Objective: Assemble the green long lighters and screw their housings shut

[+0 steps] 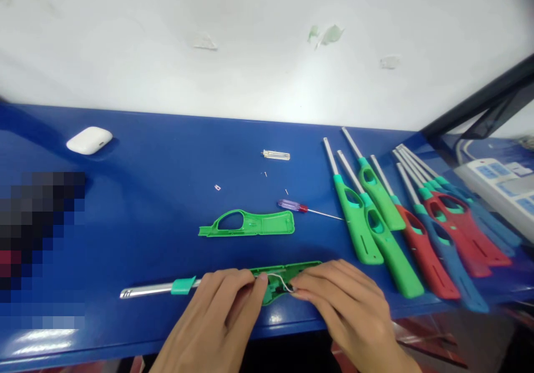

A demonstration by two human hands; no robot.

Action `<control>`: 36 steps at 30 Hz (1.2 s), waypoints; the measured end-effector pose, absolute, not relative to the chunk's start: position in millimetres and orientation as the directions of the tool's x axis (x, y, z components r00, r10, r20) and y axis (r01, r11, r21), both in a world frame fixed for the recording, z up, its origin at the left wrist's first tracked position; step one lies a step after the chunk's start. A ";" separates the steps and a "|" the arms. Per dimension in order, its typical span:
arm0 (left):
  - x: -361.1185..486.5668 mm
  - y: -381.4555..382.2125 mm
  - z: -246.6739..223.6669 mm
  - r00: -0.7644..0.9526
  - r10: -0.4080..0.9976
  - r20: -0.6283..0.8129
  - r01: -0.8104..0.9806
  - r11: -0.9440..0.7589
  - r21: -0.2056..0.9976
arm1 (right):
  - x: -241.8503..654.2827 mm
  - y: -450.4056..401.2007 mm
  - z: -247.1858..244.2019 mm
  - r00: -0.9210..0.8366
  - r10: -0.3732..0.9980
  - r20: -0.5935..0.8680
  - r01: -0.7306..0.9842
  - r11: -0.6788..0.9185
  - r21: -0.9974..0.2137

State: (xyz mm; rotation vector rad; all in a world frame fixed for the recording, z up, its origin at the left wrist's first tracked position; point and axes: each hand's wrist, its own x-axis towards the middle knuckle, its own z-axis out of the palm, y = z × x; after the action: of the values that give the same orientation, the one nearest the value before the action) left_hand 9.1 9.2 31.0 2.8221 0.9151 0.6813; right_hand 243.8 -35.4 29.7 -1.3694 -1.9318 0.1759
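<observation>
One green plastic half-shell, with a silver metal tube extending left, lies at the near edge of the glossy blue table under both hands. The left hand is clamped on the shell; the right hand's fingertips meet at one thin white wire — whether they pinch it I cannot tell. Farther off lie one matching green half-shell, one purple-handled screwdriver, two tiny screws and one clear narrow tube. To the right are three green long-necked lighters, then overlapping red and blue lighters, not surely countable. Any lettering on the blue-panelled white box is unreadable.
</observation>
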 end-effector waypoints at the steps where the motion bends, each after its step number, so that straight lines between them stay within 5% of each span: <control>1: 9.5 9.5 30.9 0.723 0.577 0.381 0.531 -0.816 0.228 | 243.9 -35.5 29.6 -0.146 0.861 0.488 0.755 0.416 -0.507; 12: 10.1 5.0 19.5 0.718 0.642 0.268 0.524 -0.752 0.399 | 247.2 -35.2 28.6 -0.175 0.888 0.425 0.707 0.414 -0.574; 23: 20.7 8.2 20.7 0.696 0.656 0.291 0.517 -0.740 0.430 | 245.1 -36.4 30.1 -0.144 0.856 0.496 0.743 0.425 -0.517; 36: 25.0 2.4 14.5 0.612 0.687 0.392 0.482 -0.717 0.504 | 247.2 -40.8 22.8 -0.110 0.908 0.405 0.687 0.363 -0.629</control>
State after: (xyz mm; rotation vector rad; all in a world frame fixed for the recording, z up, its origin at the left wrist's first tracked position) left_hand 25.0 2.4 14.5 2.4912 0.9391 0.8193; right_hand 247.2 -40.8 22.8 -1.3905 -1.8629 0.3664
